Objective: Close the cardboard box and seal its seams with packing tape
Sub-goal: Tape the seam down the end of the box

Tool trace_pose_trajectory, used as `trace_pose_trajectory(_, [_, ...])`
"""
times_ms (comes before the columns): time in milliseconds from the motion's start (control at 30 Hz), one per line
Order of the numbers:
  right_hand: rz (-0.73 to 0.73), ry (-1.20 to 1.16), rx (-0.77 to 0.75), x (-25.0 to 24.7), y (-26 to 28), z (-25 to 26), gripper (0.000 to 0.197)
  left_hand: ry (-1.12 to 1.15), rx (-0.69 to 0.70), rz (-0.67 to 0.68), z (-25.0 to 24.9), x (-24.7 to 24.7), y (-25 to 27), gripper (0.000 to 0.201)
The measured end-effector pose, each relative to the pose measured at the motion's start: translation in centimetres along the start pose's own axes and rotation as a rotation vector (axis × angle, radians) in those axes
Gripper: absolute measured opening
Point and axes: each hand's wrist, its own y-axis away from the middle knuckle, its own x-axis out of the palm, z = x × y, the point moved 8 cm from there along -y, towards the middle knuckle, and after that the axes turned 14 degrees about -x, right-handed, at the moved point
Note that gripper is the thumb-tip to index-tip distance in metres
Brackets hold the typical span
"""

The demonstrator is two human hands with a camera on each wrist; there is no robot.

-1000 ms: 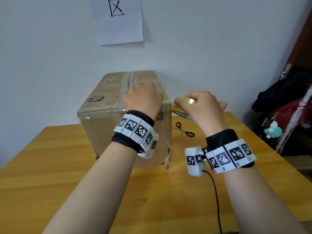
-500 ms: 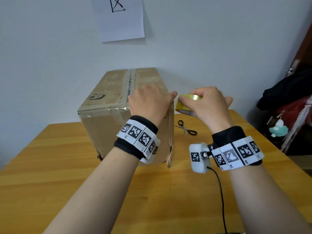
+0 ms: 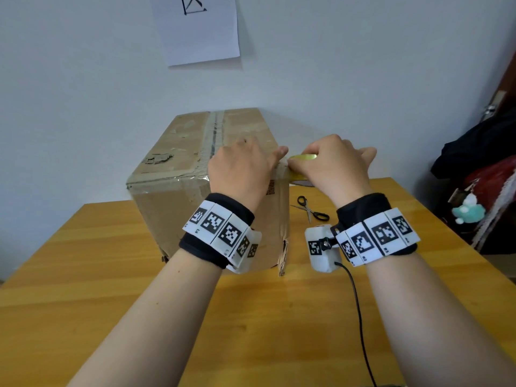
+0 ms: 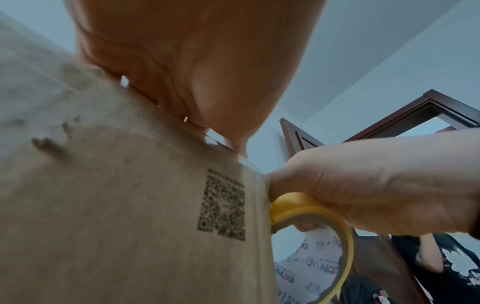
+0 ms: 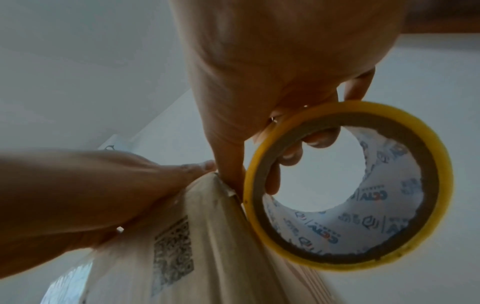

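Box (image 3: 178, 174): closed, on table (image 3: 83, 275), against the wall.
Left hand (image 3: 240, 169): flat, fingers pressing box's top right edge.
Right hand (image 3: 335, 166): gripping tape roll (image 5: 348, 185) at that corner.
Scissors (image 3: 310, 209): beside box.

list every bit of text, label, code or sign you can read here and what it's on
"CCTV", mirrored, repeated beside a logo: white inner liner of the yellow packing tape roll.
QR code, not decodable: front of the brown cardboard box.
Black handwritten character, cropped, unreadable: white paper sheet on the wall.
Square black-and-white markers: wristbands; tiny labels unreadable.
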Motion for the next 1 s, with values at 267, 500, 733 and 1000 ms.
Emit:
trace_pose_trajectory(267, [0.034,0.000,0.025,0.1,0.5,0.2,0.041,0.147,0.015,0.145,1.5,-0.3,-0.8,0.066])
trace_pose_trajectory(500, [0.160,-0.005,-0.024,0.1,0.5,0.8,0.025,0.194,0.053,0.223,3.0,-0.4,-1.2,0.070])
trace_pose_trajectory(733, [0.193,-0.182,-0.157,0.3,0.0,2.9,0.027,0.231,0.027,0.230,3.4,-0.3,-1.5,0.069])
trace_pose_trajectory(1000, [0.280,-0.168,-0.178,0.3,0.7,2.1,0.045,0.233,0.038,0.257,3.1,-0.4,-1.6,0.068])
